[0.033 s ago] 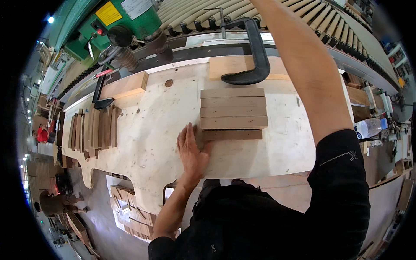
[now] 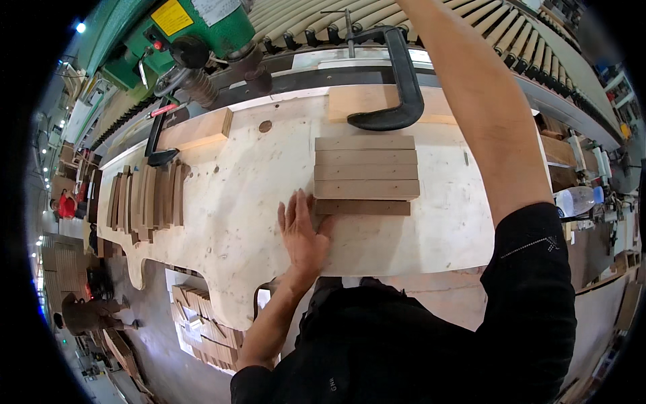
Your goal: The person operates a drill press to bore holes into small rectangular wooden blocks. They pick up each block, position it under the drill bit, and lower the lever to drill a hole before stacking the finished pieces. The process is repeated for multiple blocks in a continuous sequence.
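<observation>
My left hand lies on the pale wooden board, fingers stretched out and apart. Its fingertips are beside the left ends of several brown wooden strips, stacked in parallel rows, some with small holes. The thumb is close to the nearest, lower strip; whether it touches cannot be made out. My right forearm reaches far forward over the board's right side. The right hand itself is beyond the upper edge of the picture, so what it holds is hidden.
A black C-clamp grips a wooden block at the board's far edge; another clamp is farther left. More strips stand at the left. A green machine and roller conveyor lie beyond. A water bottle is at right.
</observation>
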